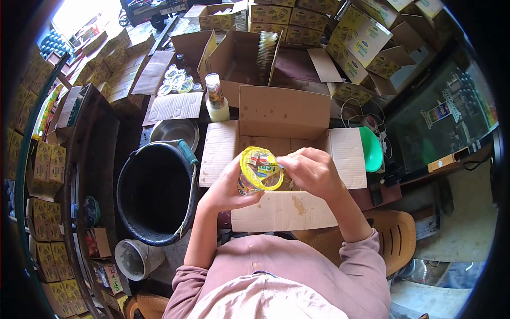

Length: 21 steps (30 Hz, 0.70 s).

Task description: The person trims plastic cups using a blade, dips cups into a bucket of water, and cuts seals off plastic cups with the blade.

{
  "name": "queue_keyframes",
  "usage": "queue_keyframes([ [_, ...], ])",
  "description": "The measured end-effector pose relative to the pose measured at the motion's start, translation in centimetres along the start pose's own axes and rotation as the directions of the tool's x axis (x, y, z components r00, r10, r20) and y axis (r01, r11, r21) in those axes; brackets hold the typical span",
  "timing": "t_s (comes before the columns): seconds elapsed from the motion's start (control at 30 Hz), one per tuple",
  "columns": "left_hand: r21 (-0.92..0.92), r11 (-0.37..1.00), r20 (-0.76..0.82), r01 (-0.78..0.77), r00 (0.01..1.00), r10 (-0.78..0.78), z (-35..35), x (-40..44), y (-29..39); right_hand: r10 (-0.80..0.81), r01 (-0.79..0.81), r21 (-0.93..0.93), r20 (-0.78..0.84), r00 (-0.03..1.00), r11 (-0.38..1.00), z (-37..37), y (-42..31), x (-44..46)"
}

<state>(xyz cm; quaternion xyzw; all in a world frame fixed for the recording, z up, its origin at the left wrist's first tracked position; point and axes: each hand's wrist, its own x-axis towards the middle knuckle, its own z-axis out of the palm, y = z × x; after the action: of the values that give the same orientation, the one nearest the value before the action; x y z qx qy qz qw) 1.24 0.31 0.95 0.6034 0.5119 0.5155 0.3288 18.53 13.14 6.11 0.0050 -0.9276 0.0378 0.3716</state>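
Note:
My left hand (226,187) is wrapped round a clear plastic drink cup (245,186), holding it tilted above an open cardboard box (284,103). A yellow printed film lid (273,182) covers the cup's top and faces me. On the lid is a dark triangular patch; whether it is a tear or print I cannot tell. My right hand (313,170) is closed in a pinch at the lid's right side, with its fingertips on what looks like a piece of the film. The inside of the box is partly hidden behind my hands and the cup.
A black bucket (123,212) stands left of the box, with a metal basin (192,134) behind it. Stacked cups (218,110) and several sealed cups (178,82) sit beyond. A green bowl (371,150) is at the right, near a glass-doored cabinet (425,90). Cartons (268,13) line the back.

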Motion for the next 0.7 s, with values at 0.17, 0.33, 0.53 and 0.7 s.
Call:
queue_keyframes([
  [0.17,0.158,0.978,-0.194,-0.134,0.967,0.164,0.9,-0.4,0.3,-0.042,0.04,-0.128,-0.008,0.999,0.991,-1.1,-0.2,-0.1],
  [0.33,0.414,0.894,-0.21,-0.173,0.937,0.279,0.7,-0.1,0.7,-0.088,0.075,-0.176,-0.065,0.994,0.981,-1.1,-0.8,0.1],
  [0.53,0.386,0.92,-0.28,-0.069,0.941,0.188,1.5,-1.4,0.7,-0.165,0.146,-0.276,-0.047,0.985,0.95,-1.2,-1.0,0.1],
  [0.7,0.393,0.911,-0.31,-0.124,0.915,0.258,2.3,-1.6,0.1,-0.168,0.152,-0.237,-0.045,0.985,0.959,-0.7,-1.1,0.5],
])
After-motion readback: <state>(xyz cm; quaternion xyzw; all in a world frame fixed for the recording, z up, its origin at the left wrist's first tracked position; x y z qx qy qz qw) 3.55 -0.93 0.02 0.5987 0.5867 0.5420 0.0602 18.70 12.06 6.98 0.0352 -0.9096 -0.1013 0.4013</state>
